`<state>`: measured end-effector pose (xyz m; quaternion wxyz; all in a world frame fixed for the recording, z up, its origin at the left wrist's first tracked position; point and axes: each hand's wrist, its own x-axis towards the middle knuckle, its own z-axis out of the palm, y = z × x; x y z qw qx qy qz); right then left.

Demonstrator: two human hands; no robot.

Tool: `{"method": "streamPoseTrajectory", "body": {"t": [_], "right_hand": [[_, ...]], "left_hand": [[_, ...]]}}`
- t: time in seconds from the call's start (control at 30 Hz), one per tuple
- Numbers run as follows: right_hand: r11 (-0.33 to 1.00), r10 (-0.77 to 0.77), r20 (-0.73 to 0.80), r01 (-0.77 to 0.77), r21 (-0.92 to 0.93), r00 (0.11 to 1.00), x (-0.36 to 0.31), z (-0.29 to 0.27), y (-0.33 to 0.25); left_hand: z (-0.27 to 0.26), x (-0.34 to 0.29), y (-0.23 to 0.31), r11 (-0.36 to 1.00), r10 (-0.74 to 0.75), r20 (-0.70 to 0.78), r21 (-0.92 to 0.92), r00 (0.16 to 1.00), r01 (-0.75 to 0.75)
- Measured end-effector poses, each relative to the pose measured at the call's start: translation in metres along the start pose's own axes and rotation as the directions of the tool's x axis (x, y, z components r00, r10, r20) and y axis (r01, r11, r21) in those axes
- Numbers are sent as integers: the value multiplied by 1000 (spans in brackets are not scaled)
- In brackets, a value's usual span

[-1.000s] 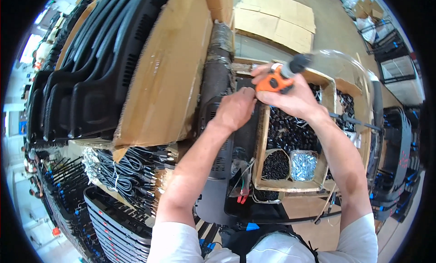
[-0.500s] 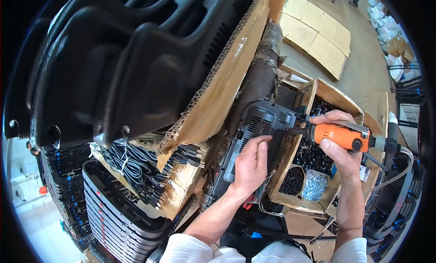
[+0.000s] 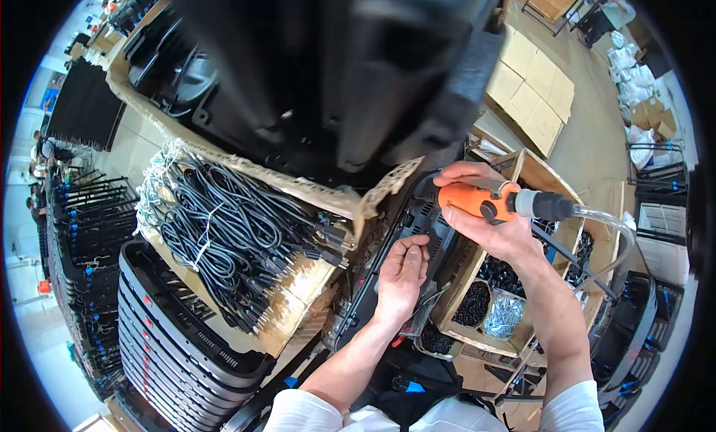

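Observation:
My right hand (image 3: 498,237) is wrapped round an orange air screwdriver (image 3: 488,201), whose clear hose trails off to the right. The tool lies above the far end of a long black vented plastic casing (image 3: 363,301); its tip is hidden behind the hand and tool body. Over the near part of that casing hovers my left hand (image 3: 401,274), fingers curled in with thumb against them. Whatever they pinch, if anything, is too small to make out. Just right of the casing stands a wooden box (image 3: 447,329) with black screws (image 3: 473,304) and silver screws (image 3: 503,315).
Bundled black power cords (image 3: 224,231) fill a carton at the left. Beyond them a large carton (image 3: 268,172) holds black plastic shells (image 3: 321,74), close to my hands. Stacked grey-black covers (image 3: 175,346) stand at lower left. Flat cardboard (image 3: 533,78) lies on the floor at far right.
The view has swung, bringing more of the cords into sight. My right hand has carried the screwdriver leftward over the casing's far end. My left hand's fingers have curled in.

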<state>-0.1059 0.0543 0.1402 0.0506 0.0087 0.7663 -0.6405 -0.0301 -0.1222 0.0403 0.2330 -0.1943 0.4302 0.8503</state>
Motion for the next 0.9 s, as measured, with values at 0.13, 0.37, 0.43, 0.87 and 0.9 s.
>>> {"method": "streamPoseTrajectory", "body": {"t": [0.13, 0.37, 0.43, 0.87, 0.9], "right_hand": [[994, -37, 20, 39, -104, 999, 8, 14, 13], [901, 10, 62, 18, -434, 998, 14, 29, -18], [920, 51, 117, -1, -392, 992, 17, 32, -19], [919, 178, 59, -145, -366, 982, 18, 28, -23], [933, 129, 60, -101, -344, 990, 16, 28, -15]], "left_hand": [[-9, -1, -5, 1000, -9, 62, -17, 998, 10], [-5, -5, -3, 980, -131, 77, -139, 988, 141], [-1, -7, -4, 974, -142, 61, -169, 988, 151], [22, -6, -3, 826, -348, 147, -419, 926, 377], [23, -5, -5, 840, -331, 133, -410, 934, 356]]}}
